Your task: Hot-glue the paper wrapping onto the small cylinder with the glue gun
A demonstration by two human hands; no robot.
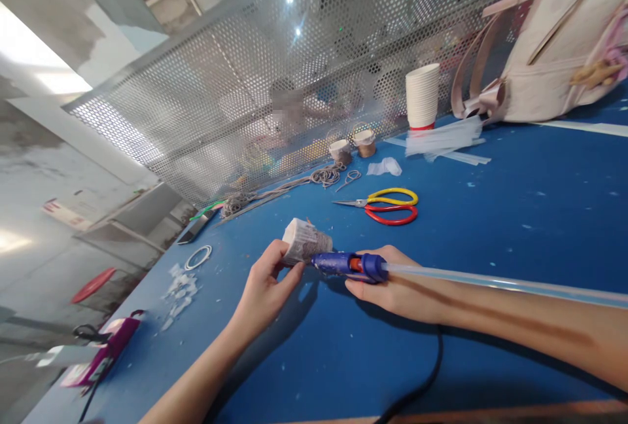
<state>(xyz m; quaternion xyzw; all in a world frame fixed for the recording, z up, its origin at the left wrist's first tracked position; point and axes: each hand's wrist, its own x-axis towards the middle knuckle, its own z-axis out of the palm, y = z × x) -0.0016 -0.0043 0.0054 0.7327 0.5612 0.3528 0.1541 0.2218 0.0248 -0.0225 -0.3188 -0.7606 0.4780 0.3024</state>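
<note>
My left hand (pixel 267 286) is closed on a small paper cup (pixel 305 241) with a whitish wrapping, tipped on its side above the blue table. In my right hand (pixel 392 286) is a blue hot glue gun (pixel 348 265), its nozzle against or very near the cup's lower side. A long clear glue stick (pixel 490 281) runs out of the gun's back over my right forearm. The fingers of my right hand are partly hidden behind the gun. Beyond my hands lie scissors (pixel 392 207) with one yellow and one red handle loop.
At the back stand two small wrapped cups (pixel 364 144), a stack of paper cups (pixel 422 97), clear strips (pixel 444 139) and grey cord (pixel 326 175) before a perforated metal screen (pixel 235 77). A pale bag (pixel 549 57) sits back right. A purple power strip (pixel 105 355) lies left; the gun's black cable (pixel 432 371) hangs below.
</note>
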